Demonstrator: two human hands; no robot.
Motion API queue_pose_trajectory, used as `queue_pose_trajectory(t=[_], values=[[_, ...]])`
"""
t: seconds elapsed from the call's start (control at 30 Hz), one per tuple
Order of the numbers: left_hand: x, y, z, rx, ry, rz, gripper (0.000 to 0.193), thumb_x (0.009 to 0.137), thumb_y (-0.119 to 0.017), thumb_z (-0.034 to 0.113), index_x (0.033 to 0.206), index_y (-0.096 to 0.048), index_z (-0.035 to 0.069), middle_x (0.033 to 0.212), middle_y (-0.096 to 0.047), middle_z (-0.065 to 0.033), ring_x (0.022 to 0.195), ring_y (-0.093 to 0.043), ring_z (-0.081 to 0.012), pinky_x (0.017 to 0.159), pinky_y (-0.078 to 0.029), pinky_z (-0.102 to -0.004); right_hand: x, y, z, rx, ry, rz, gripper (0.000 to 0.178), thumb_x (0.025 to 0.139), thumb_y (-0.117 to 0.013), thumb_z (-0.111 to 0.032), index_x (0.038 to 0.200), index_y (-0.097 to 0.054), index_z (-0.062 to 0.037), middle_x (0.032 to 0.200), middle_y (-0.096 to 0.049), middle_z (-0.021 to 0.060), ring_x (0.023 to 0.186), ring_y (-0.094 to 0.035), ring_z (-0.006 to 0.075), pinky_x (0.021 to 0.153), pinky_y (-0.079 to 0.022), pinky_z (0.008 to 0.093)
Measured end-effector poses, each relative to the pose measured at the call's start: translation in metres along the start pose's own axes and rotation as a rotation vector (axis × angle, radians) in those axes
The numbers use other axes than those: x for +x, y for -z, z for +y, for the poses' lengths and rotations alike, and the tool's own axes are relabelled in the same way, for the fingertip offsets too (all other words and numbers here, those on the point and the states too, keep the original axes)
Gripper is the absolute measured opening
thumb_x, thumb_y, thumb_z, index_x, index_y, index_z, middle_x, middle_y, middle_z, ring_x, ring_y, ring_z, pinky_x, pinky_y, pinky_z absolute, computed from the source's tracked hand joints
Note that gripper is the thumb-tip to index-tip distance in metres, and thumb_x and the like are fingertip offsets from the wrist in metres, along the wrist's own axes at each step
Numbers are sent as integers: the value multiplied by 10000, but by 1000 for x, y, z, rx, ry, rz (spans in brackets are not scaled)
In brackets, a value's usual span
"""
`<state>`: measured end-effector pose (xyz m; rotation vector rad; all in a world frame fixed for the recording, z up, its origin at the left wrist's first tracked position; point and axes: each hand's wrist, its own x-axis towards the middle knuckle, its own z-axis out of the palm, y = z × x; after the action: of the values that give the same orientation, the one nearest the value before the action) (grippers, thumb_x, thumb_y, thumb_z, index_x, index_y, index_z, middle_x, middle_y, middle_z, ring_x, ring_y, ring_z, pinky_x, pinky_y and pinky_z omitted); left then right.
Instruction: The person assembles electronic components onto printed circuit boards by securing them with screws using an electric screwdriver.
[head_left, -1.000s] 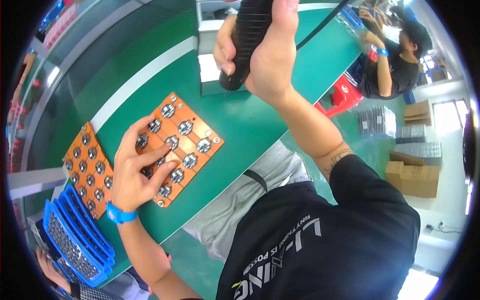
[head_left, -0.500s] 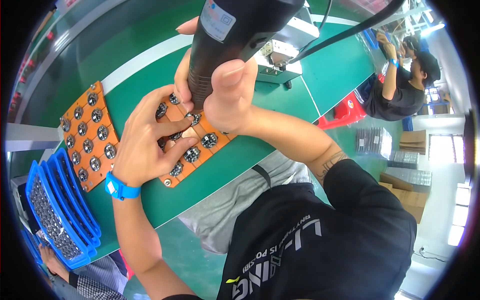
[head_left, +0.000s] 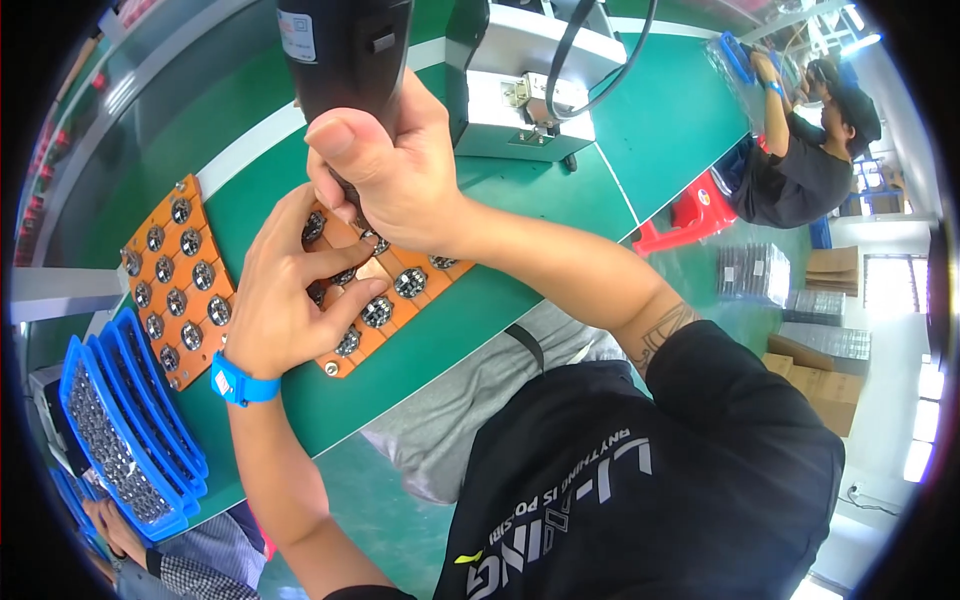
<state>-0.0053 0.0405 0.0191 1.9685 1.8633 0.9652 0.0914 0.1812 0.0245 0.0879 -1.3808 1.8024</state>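
Since the earlier frames, the black power screwdriver (head_left: 345, 60) had come down from above the bench onto the near orange panel (head_left: 385, 300), and the left hand (head_left: 285, 310) had stayed spread on that panel.

At far left, a stack of blue trays (head_left: 125, 430) filled with small parts lay at the edge of the green bench (head_left: 560, 200). Just beside it, a second orange panel (head_left: 175, 280) carried rows of round metal-rimmed fittings and lay untouched.

The left hand, with a blue wristband (head_left: 238, 382), was open and pressed flat on the near panel, its fingers (head_left: 330, 262) splayed between the fittings, gripping nothing.

The right hand (head_left: 395, 175) was closed around the barrel of the screwdriver, thumb uppermost, holding it roughly upright over the panel's middle. The tool's tip was hidden behind the hand; contact with a fitting could not be confirmed.

Behind the hands, a grey metal unit (head_left: 520, 90) stood on the bench, a black cable (head_left: 600, 60) looping over it.

At far right, another person (head_left: 800, 150) in a dark shirt worked further along the same bench, beside a red stool (head_left: 690, 215), and cardboard boxes (head_left: 815, 370) were stacked on the floor.
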Motion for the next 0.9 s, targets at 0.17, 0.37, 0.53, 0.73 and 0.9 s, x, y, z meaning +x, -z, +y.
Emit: queue_pose_trajectory(t=[0.17,0.37,0.53,0.73,0.9], values=[[2,0,2,30,-27,-14,347,696,-873,215,979,-808,24,1290,-600,-214,1148,-603,-398,949,-512,-456,-3,5,-1,-13,-6,34,388,969,-757,-319,1093,-498,-58,772,-587,39,509,-542,93,429,-433,247],[5,4,3,-132,18,-16,333,694,-844,133,981,-798,-28,1414,-566,-235,1239,-609,-394,1066,-471,-439,0,20,-52,-213,95,96,842,991,-385,-758,1395,-433,-21,649,-606,74,471,-553,132,419,-426,265],[5,4,0,-174,-13,26,265,708,-809,96,938,-797,-36,1406,-570,-243,1251,-607,-409,1119,-438,-486,38,88,-123,-569,656,15,768,1016,-353,-738,1256,-479,-20,605,-558,83,450,-506,150,433,-403,274],[8,2,4,-143,28,4,278,698,-816,91,944,-795,-37,1388,-584,-240,1248,-606,-407,1101,-451,-473,37,130,-98,-566,705,-31,538,1084,-435,-551,1158,-494,-22,605,-558,74,445,-507,132,423,-406,265],[8,3,11,-40,32,14,278,696,-828,95,940,-793,-34,1379,-597,-225,1181,-645,-393,976,-523,-432,17,96,-107,-381,178,374,476,1073,-492,-529,1011,-469,-58,585,-547,65,437,-509,131,408,-403,269]])
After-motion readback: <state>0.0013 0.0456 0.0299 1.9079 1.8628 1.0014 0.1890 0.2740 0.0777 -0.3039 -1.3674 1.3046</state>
